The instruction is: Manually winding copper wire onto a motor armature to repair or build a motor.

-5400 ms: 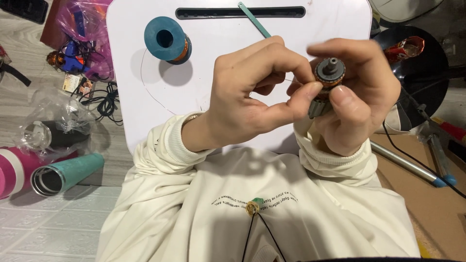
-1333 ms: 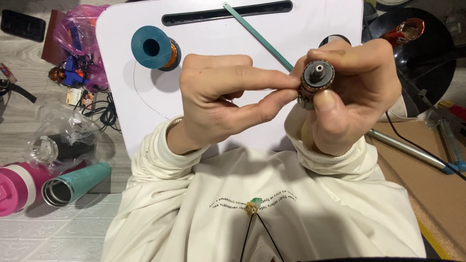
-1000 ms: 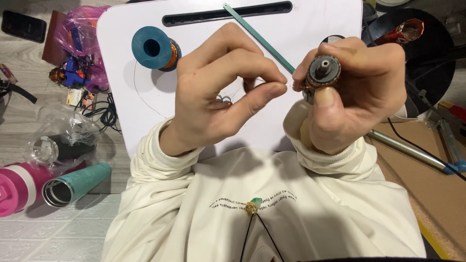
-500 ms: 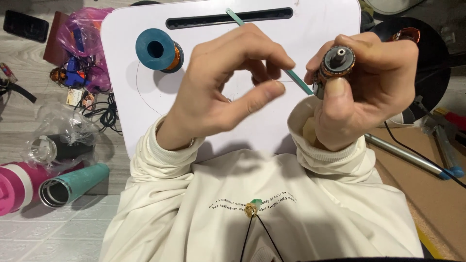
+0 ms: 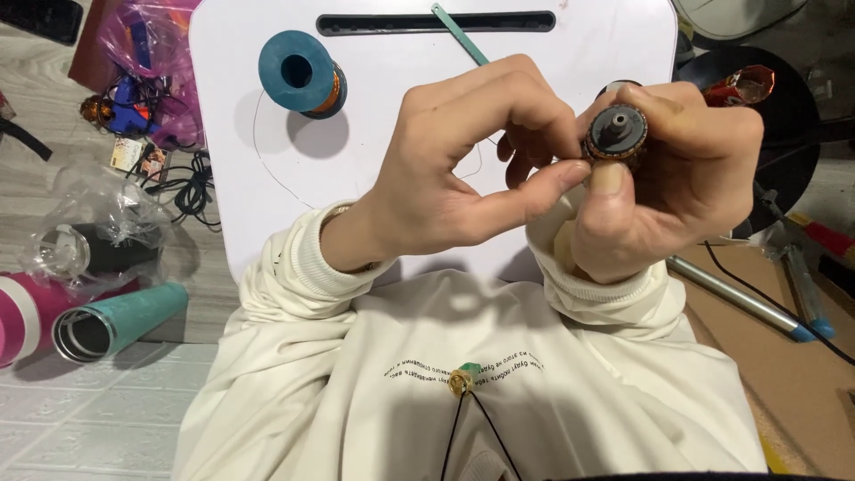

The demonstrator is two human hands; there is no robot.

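Our right hand (image 5: pixel 663 191) is wrapped around a small motor rotor (image 5: pixel 614 135), holding it upright with its dark round end and short shaft facing us, the thumb pressed up along its side just under the copper-coloured windings. Our left hand (image 5: pixel 463 178) reaches across to it, thumb and forefinger pinched together right at the rotor's left edge; whether a thin wire sits between those fingertips is too fine for us to tell, though a faint wire loop hangs just below the fingers. Both hands are raised above a white counter (image 5: pixel 383 187) with a long slot along its far edge, and our cream sleeves (image 5: pixel 294 267) rest at its near edge. On the counter, well to the left of the hands, stands a blue spool (image 5: pixel 298 71) wound with copper wire, and a thin green strip (image 5: pixel 459 36) lies slanted behind the left hand. On the floor to the left we see a teal tube (image 5: pixel 120 321), a pink cylinder (image 5: pixel 18 316) and a clear plastic bag (image 5: pixel 98 232) around something dark. To the right a metal rod with a blue tip (image 5: pixel 748 298) lies on brown cardboard (image 5: pixel 802 383).
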